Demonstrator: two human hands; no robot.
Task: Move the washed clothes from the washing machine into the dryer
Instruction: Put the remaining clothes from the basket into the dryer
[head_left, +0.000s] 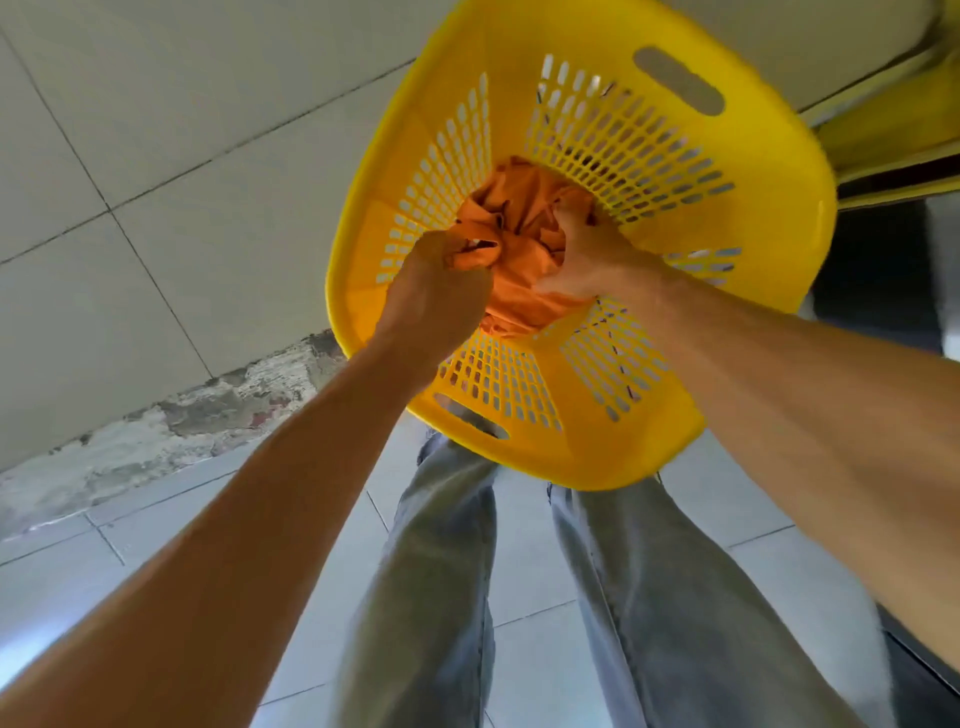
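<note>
A yellow plastic laundry basket (753, 171) with slotted walls stands on the floor in front of my legs. At its bottom lies a bunched orange cloth (522, 239). My left hand (434, 291) reaches in from the left and is closed on the cloth's left side. My right hand (582, 254) comes in from the right and grips the cloth's right side. Both arms stretch down into the basket. No washing machine door or dryer drum can be made out for certain.
Pale tiled wall (156, 182) rises at the left, with a crumbling strip (208, 410) where it meets the grey tiled floor (530, 561). A dark opening with a yellow frame (893, 140) sits at the right edge. My jeans-clad legs (431, 597) stand below the basket.
</note>
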